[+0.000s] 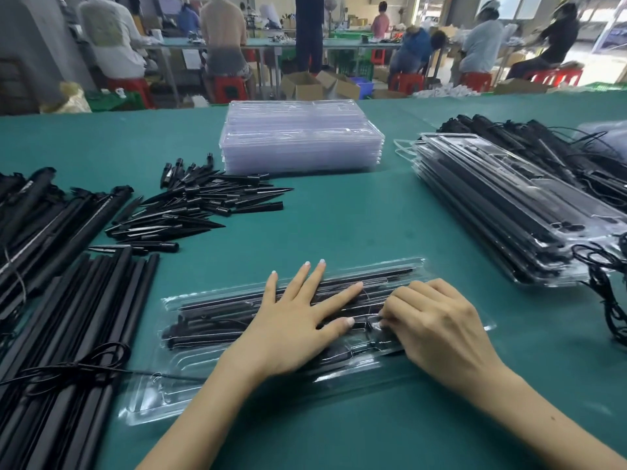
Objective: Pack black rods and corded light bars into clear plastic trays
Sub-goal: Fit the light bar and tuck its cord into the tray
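A clear plastic tray (163, 398) lies on the green table in front of me, with black rods (217, 305) and a corded light bar in its channels. My left hand (298, 320) lies flat on the tray's middle, fingers spread and straight, pressing the rods down. My right hand (437, 327) sits at the tray's right part with its fingers curled down onto the plastic; what the fingertips hold is hidden. A loose black cord (78, 368) trails from the tray's left end.
Loose black rods (71, 334) and corded bars (40, 218) are heaped at the left. Black spikes (203, 205) lie behind them. Empty clear trays (302, 140) are stacked at the back centre, filled trays (509, 212) at the right. People sit at benches beyond.
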Motion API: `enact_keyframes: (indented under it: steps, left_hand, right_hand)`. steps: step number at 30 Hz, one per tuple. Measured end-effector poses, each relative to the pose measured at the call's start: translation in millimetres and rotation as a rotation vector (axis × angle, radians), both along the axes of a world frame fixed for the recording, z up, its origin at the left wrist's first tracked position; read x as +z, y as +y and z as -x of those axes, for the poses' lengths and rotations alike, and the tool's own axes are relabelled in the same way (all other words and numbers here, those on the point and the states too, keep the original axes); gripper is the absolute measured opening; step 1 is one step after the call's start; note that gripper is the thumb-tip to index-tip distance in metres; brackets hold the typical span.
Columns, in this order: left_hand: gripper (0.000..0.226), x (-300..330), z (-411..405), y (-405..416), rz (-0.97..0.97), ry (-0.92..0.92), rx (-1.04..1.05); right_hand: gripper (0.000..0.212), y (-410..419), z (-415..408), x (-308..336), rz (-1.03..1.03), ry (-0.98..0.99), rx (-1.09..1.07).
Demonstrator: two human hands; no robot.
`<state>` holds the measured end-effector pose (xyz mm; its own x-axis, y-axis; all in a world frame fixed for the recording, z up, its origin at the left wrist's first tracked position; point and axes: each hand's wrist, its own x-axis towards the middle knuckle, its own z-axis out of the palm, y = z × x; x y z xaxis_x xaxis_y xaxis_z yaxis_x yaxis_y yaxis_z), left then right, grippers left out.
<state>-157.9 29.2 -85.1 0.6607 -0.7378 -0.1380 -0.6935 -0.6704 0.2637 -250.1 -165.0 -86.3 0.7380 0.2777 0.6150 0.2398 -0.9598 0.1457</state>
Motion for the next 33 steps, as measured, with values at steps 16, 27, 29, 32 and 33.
enact_keyframes:
  steps: [16,27,29,32,33]
  left_hand:
    - [0.078,9,-17,13,0.868,0.707,0.322]
    - [0.092,-8,2,5,0.066,-0.024,-0.067]
    - [0.101,-7,1,6,0.05,-0.025,-0.079]
    - [0.119,-1,3,9,-0.029,-0.057,-0.109]
    - [0.122,1,7,6,-0.068,-0.08,-0.1]
  right_hand:
    - [0.019,1,-1,2,-0.02,0.108,0.105]
    - [0.036,-17,8,4,-0.116,0.293,0.191]
    - [0.046,-26,14,8,-0.142,0.402,0.217]
    - [0.055,-31,22,7,-0.112,0.405,0.195]
    - [0.056,-31,24,5,-0.064,0.354,0.159]
